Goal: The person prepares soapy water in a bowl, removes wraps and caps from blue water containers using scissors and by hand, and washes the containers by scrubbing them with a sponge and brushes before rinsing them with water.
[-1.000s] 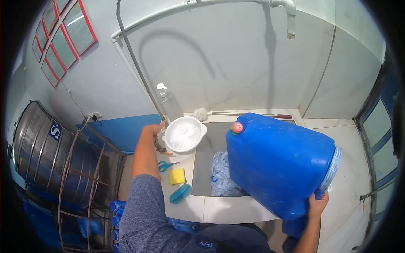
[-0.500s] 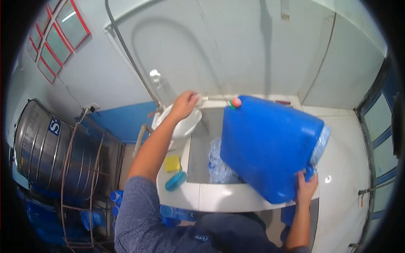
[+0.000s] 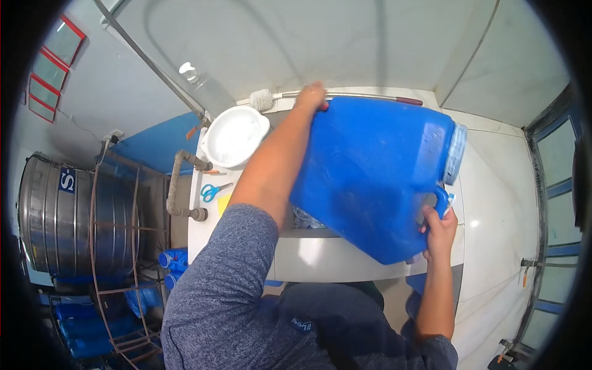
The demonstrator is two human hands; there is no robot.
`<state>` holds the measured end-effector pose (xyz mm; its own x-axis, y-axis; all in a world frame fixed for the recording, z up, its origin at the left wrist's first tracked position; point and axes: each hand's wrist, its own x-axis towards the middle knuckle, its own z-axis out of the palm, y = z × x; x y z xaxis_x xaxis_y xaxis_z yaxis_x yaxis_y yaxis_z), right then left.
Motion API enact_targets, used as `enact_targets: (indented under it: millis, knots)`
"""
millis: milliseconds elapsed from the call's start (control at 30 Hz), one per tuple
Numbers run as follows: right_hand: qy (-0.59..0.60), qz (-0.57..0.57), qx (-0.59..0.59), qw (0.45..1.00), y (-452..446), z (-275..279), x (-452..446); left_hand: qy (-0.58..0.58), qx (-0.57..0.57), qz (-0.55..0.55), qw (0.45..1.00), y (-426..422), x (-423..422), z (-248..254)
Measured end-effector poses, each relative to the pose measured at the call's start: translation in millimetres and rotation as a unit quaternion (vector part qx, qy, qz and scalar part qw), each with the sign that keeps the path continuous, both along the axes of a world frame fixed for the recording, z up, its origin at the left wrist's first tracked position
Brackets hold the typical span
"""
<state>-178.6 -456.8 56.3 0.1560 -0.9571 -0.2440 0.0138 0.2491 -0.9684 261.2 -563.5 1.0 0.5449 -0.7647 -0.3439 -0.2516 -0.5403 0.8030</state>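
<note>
A big blue jug [image 3: 370, 179] lies tilted over the sink, its wide capped end at the right. My right hand [image 3: 439, 231] is wrapped round the handle near that end. My left hand [image 3: 312, 97] is at the jug's upper left corner, its fingers closed by the red spout cap [image 3: 324, 106], which is mostly hidden. Whether the fingers grip the cap cannot be made out. Left of my forearm sits a white basin [image 3: 235, 137] with suds. Some clear plastic wrap [image 3: 306, 220] shows under the jug.
Blue scissors [image 3: 213, 192] and a yellow sponge [image 3: 223, 204] lie on the counter's left side, beside a pipe [image 3: 176, 185]. A brush [image 3: 261, 100] and a pump bottle [image 3: 190, 73] stand along the wall. A steel tank [image 3: 80, 216] and metal rack are at the left.
My left hand has moved from the tap beside the basin, across to the jug's spout cap. The jug has turned slightly, with my right hand still at its handle. The view has shifted.
</note>
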Motion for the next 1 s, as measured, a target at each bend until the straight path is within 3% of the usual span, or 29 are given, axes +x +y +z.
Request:
enact_targets:
  millis: [33,67,100,133,167,200,267,333,400,433,467,500,533,567,633,667,700,733,767,833,967,1000]
  knots:
    - [0.001,0.007,-0.004,1.0,-4,-7,5,-0.122,0.028,-0.01,0.992,-5,-7,-8]
    - [0.001,0.009,-0.007,1.0,-6,-5,8,-0.122,0.026,-0.008,0.992,4,-19,-7]
    - [0.01,0.02,-0.003,1.0,-9,0,10,-0.212,-0.1,-0.122,0.964,20,-41,-3]
    - [0.018,0.028,0.004,0.999,-11,3,12,-0.296,-0.219,-0.234,0.9,27,-53,1]
    - [0.046,0.051,0.011,0.998,-15,6,14,-0.237,-0.106,-0.176,0.95,16,-36,-16]
    - [0.048,0.054,0.018,0.997,-14,4,18,-0.184,-0.073,-0.118,0.973,14,-34,-8]
    - [0.045,0.077,0.011,0.996,-21,-5,33,-0.125,-0.05,-0.173,0.976,14,-76,25]
    - [0.029,0.092,0.032,0.995,-31,-10,30,-0.32,-0.174,-0.186,0.912,49,-176,56]
    - [-0.007,0.063,0.044,0.997,-35,-11,13,-0.426,-0.229,-0.262,0.835,100,-207,61]
    - [-0.047,0.074,0.051,0.995,-32,0,3,-0.434,-0.227,-0.255,0.834,102,-190,53]
    - [-0.028,0.047,0.052,0.997,-31,12,-6,-0.366,-0.181,-0.215,0.887,101,-159,34]
    - [-0.024,0.041,0.04,0.998,-32,14,-19,-0.294,-0.133,-0.171,0.931,103,-123,19]
    - [0.001,0.036,0.019,0.999,-31,17,-31,-0.141,-0.076,-0.175,0.971,100,-68,23]
    - [0.025,0.028,-0.003,0.999,-31,22,-38,-0.211,-0.063,-0.063,0.973,100,-29,36]
    - [0.011,0.017,-0.022,1.0,-27,34,-46,-0.29,-0.182,0.043,0.939,96,58,99]
    - [0.012,0.002,-0.027,1.0,-24,36,-48,-0.319,-0.151,0.063,0.934,91,100,151]
    - [0.002,0.003,-0.033,0.999,-22,34,-50,-0.338,-0.248,0.132,0.898,89,123,201]
    - [0.0,0.009,-0.039,0.999,-22,32,-51,-0.313,-0.285,0.127,0.897,95,119,266]
    - [-0.001,0.015,-0.045,0.999,-21,31,-52,-0.206,-0.388,0.146,0.886,95,106,314]
    - [-0.003,0.016,-0.052,0.999,-18,36,-48,-0.104,-0.511,0.146,0.841,99,66,398]
    - [-0.016,0.021,-0.068,0.997,-16,33,-48,-0.121,-0.54,0.096,0.828,86,43,455]
    - [-0.022,0.028,-0.073,0.997,-15,35,-49,-0.148,-0.498,0.088,0.85,87,41,463]
